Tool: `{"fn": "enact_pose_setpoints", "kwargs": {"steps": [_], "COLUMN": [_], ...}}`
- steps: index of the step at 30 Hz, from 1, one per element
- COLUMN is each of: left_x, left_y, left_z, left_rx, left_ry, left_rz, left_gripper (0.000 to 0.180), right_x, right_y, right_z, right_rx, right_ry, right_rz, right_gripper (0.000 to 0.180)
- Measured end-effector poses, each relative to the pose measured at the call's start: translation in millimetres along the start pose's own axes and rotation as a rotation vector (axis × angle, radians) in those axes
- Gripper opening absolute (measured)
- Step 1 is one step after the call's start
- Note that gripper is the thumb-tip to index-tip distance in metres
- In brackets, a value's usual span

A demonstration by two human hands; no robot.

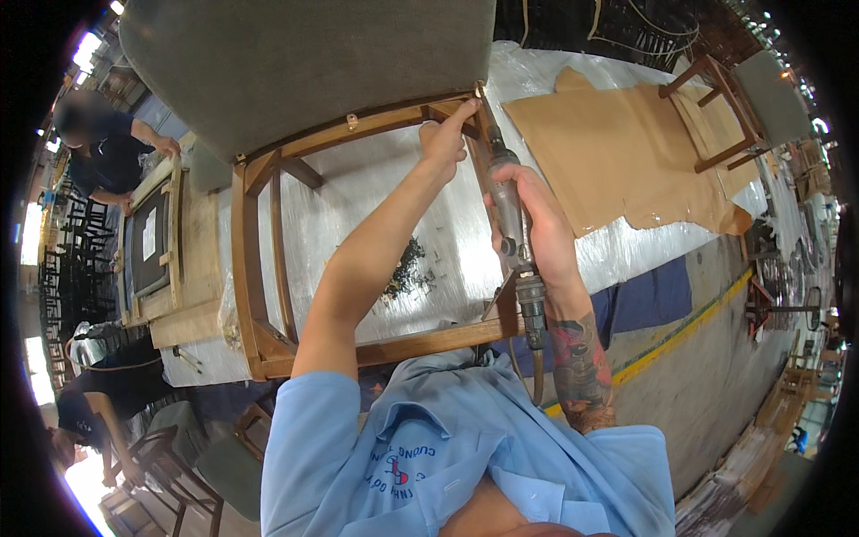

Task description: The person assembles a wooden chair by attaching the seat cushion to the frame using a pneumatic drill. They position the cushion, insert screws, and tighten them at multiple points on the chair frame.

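A wooden chair frame [420, 343] lies in front of me, joined along its far side to a grey upholstered panel [304, 63]. My right hand [544, 219] is wrapped round a pneumatic screwdriver [512, 210], whose air hose [538, 380] hangs from its near end. The driver's slim tip points away, to the frame's far right corner. At that same corner is my left hand [443, 143], reaching across the frame with its fingers closed. Whatever sits between those fingertips is too small to make out. Inside the frame, a pile of dark screws [407, 273] rests on the plastic-wrapped surface.
Brown cardboard [599, 157] covers the surface to the right, with another chair [729, 112] tipped over on it. At left, a person [103, 148] handles a wooden frame with a dark panel [152, 237]. Another person [98, 412] bends over chairs [174, 465] at lower left.
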State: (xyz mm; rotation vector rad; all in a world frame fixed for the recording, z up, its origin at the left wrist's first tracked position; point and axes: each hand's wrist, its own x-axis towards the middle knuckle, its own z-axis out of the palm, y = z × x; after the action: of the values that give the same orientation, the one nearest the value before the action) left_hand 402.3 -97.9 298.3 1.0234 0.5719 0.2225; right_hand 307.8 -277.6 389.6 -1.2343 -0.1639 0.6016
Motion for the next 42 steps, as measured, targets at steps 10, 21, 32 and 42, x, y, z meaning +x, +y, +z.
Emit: {"fn": "enact_pose_setpoints", "kwargs": {"steps": [10, 21, 32, 42], "left_x": [-5, 0, -5, 1], "left_y": [4, -1, 5, -9], "left_z": [4, 5, 5, 7], "left_rx": [0.000, 0.056, 0.097, 0.190], "left_ry": [0.056, 0.128, 0.151, 0.205], "left_rz": [-0.048, -0.042, -0.010, 0.160], "left_gripper": [0.037, 0.039, 0.040, 0.056], "right_x": [1, 3, 6, 6], "right_y": [2, 4, 3, 3], "right_z": [-2, -2, -2, 2], "right_rx": [0.032, 0.046, 0.024, 0.033], "right_ry": [0.001, -0.029, -0.027, 0.012], "right_rz": [0.017, 0.025, 0.023, 0.041], "right_gripper": [0.033, 0.033, 0.033, 0.030]}}
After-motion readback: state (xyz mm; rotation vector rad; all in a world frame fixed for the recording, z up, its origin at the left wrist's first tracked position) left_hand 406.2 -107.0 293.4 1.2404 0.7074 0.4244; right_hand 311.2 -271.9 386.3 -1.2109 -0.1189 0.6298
